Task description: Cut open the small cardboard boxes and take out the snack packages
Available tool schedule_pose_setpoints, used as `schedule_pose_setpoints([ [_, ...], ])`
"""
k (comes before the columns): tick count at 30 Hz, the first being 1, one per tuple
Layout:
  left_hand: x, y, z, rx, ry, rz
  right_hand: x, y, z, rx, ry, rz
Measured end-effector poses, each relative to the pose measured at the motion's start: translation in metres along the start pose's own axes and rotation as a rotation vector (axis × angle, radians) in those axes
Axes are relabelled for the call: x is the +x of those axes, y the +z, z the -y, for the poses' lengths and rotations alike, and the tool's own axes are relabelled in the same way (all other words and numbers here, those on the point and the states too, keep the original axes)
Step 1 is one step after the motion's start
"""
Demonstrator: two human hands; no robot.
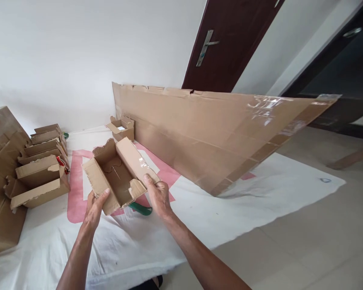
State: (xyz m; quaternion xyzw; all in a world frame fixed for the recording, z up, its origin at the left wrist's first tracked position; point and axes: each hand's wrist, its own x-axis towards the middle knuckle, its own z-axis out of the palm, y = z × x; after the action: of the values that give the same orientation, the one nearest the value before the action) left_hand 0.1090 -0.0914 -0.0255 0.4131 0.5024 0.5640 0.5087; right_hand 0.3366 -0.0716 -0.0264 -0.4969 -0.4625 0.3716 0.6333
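Between my two hands I hold a small open cardboard box (104, 181), tilted toward me above a white cloth with pink markings. My left hand (94, 207) grips its near left side, the thumb over the edge. On the right side, my right hand (159, 197) clasps the flap with its thumb on top. The box has torn flap edges, and a thin thread-like line with a small light stick shape shows on its inside floor. Partly hidden beneath the box is a green curved object (141, 208) whose kind I cannot make out.
Several open cardboard boxes (38, 197) line the left side, beside a large carton (3, 181). A smaller box (124, 128) stands at the back. A tall cardboard panel (193, 133) runs along the right of the cloth (260, 209). Behind it is a dark door (226, 44).
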Motion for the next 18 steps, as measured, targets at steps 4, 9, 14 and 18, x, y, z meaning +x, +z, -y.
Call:
schedule_pose_setpoints([
  [4,0.004,-0.002,-0.016,-0.046,-0.088,-0.068,-0.004,-0.001,0.015,0.049,-0.034,0.065],
  [9,0.008,-0.009,-0.041,-0.054,-0.105,-0.093,-0.007,-0.005,0.024,0.048,-0.042,0.155],
  [14,0.01,-0.017,-0.062,-0.01,-0.158,-0.113,-0.013,-0.003,0.026,0.085,0.026,0.24],
  [18,0.009,-0.03,-0.071,0.015,-0.171,-0.1,-0.024,-0.004,0.026,0.105,0.109,0.338],
])
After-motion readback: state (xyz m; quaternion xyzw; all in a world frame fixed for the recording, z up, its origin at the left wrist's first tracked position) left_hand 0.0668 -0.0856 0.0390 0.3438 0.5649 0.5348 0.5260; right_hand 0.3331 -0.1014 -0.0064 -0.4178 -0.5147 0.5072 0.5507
